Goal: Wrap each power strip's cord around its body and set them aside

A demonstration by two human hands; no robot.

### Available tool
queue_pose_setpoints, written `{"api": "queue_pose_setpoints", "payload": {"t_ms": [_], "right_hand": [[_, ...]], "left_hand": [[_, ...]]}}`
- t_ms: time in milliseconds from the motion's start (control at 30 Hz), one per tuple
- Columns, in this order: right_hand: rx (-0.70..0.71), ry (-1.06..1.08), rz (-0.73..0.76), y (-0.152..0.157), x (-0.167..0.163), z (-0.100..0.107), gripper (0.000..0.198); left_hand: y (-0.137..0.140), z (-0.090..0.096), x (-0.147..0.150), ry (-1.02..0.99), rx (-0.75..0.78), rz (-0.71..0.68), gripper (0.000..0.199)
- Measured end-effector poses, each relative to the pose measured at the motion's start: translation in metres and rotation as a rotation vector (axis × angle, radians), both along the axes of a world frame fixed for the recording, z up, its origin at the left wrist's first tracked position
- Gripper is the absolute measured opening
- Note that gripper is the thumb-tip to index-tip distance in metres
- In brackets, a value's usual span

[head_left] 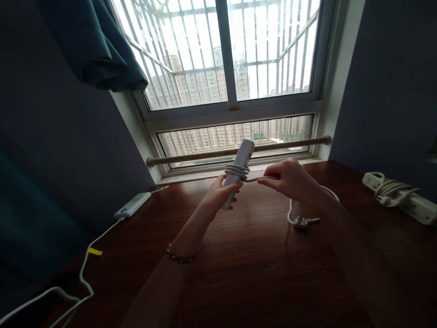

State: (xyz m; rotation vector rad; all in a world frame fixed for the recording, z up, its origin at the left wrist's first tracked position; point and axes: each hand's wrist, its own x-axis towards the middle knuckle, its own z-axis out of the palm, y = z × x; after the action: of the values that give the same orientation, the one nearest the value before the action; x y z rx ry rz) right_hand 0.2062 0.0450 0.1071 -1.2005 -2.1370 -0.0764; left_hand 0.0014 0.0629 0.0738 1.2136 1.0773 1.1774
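Note:
My left hand (223,189) grips a white power strip (243,155), which tilts upward above the table. Several turns of its white cord (236,171) are wound around the middle of the strip. From there the cord runs right to my right hand (287,177), whose thumb and fingers pinch it. Past that hand the cord loops down to the tabletop, where its plug (301,222) lies beneath my right forearm. The strip's lower end is partly covered by my left fingers.
On the right of the brown wooden table (239,259) lies a second power strip (418,206) with its cord wrapped around it. A white box-shaped device (133,205) with a cable lies at the left. Behind the table are a metal bar (201,156) and a barred window.

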Motion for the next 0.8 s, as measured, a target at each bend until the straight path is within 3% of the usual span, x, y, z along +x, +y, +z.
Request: {"api": "queue_pose_setpoints", "payload": {"t_ms": [167, 300, 400, 500, 633, 700, 800], "right_hand": [[-0.053, -0.068, 0.014, -0.002, -0.013, -0.008, 0.032], [-0.104, -0.065, 0.005, 0.001, -0.023, -0.018, 0.026], [-0.137, -0.038, -0.004, 0.002, -0.028, -0.023, 0.021], [-0.16, -0.005, -0.03, 0.002, -0.032, -0.025, 0.02], [-0.182, 0.012, -0.03, 0.003, -0.035, -0.025, 0.025], [-0.265, 0.048, 0.021, 0.003, -0.037, -0.025, 0.025], [-0.552, 0.201, 0.159, 0.002, -0.039, -0.027, 0.014]], "left_hand": [[-0.01, -0.011, 0.012, -0.034, 0.065, 0.117, 0.049], [-0.022, -0.018, 0.023, 0.36, 0.335, 0.342, 0.061], [-0.027, -0.019, 0.027, 0.647, 0.548, 0.443, 0.059], [-0.029, -0.019, 0.027, 0.751, 0.638, 0.461, 0.049], [-0.027, -0.019, 0.023, 0.727, 0.64, 0.44, 0.047], [-0.025, -0.017, 0.021, 0.857, 0.655, 0.453, 0.053], [-0.019, -0.012, 0.015, 1.243, 0.671, 0.545, 0.065]]}}
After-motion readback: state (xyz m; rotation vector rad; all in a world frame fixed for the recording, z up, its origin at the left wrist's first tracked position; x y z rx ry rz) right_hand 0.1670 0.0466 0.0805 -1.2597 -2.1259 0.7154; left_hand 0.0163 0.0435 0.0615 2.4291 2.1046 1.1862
